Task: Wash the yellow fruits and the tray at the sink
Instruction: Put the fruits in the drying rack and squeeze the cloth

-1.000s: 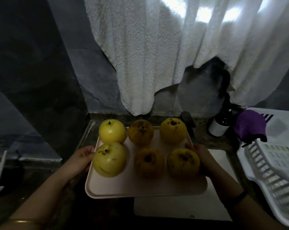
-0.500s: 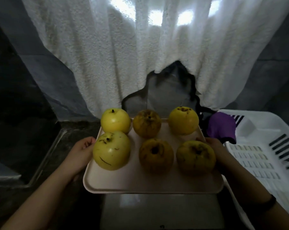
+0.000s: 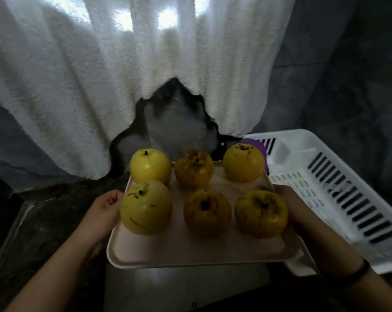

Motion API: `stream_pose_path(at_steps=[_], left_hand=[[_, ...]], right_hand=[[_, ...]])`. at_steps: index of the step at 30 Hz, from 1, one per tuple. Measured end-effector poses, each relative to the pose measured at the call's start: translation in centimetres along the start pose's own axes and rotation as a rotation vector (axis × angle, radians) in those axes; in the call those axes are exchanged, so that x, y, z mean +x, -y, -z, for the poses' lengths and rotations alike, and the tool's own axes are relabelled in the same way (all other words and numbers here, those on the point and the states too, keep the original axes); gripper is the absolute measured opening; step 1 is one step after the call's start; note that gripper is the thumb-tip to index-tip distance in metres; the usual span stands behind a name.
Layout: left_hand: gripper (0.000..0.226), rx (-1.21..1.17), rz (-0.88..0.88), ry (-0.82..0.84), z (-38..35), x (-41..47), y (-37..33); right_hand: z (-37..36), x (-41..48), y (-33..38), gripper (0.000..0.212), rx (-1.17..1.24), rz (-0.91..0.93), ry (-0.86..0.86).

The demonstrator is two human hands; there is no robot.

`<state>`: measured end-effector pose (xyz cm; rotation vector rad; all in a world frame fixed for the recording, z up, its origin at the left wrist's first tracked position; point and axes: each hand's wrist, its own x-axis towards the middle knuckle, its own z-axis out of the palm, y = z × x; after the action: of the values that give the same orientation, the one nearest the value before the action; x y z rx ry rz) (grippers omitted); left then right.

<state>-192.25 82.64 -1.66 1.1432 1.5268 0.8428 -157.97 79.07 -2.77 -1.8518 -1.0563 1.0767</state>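
The tray [image 3: 190, 251] is held up beside the white rack [image 3: 325, 176], with the left hand [image 3: 105, 210] and right hand [image 3: 289, 203] each curled round a side rim. Six loose round fruits [image 3: 146, 207] make it heavy, I'd guess, and they'd roll if it tipped.

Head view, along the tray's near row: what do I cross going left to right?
Left hand gripping the tray edge → pale yellow fruit → brown-spotted fruit → dull yellow fruit → right hand holding the opposite edge → white slotted rack.
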Motion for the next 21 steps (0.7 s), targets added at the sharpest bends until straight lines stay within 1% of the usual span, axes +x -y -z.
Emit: stream_pose_path(at_steps=[2,4,7,9,11,14,15,19,21], left_hand=[[0.029,-0.002,-0.002,0.033,-0.7,0.3,-0.3],[0.026,0.017,0.003,0.076,-1.5,0.5,-0.7],[0.016,0.046,0.009,0.120,-3.0,1.2,-1.4],[0.012,0.070,0.005,0.158,-4.3,1.7,-2.0],[0.016,0.085,0.013,0.194,-5.8,2.4,-2.4],[0.012,0.103,0.028,0.220,-8.5,3.1,-3.4],[0.015,0.106,0.030,0.227,-9.6,3.4,-3.8],[0.027,0.149,0.052,0.210,-13.3,4.4,-5.2],[0.025,0.193,0.055,0.200,-15.3,5.4,-5.7]], right_hand=[[0.6,-0.6,-0.4,0.031,-0.033,-0.014,-0.033],[1.5,-1.0,-1.5,0.031,-0.003,-0.034,-0.066],[2.5,-2.3,-2.1,0.034,0.037,-0.070,-0.155],[3.5,-2.9,-2.8,0.036,0.074,-0.102,-0.243],[4.5,-3.6,-3.2,0.033,0.083,-0.125,-0.252],[5.9,-4.2,-4.8,0.037,0.088,-0.168,-0.282],[6.4,-4.3,-5.1,0.038,0.073,-0.181,-0.305],[8.2,-4.4,-6.8,0.038,0.059,-0.192,-0.374],[9.1,-4.2,-7.4,0.034,0.105,-0.191,-0.405]])
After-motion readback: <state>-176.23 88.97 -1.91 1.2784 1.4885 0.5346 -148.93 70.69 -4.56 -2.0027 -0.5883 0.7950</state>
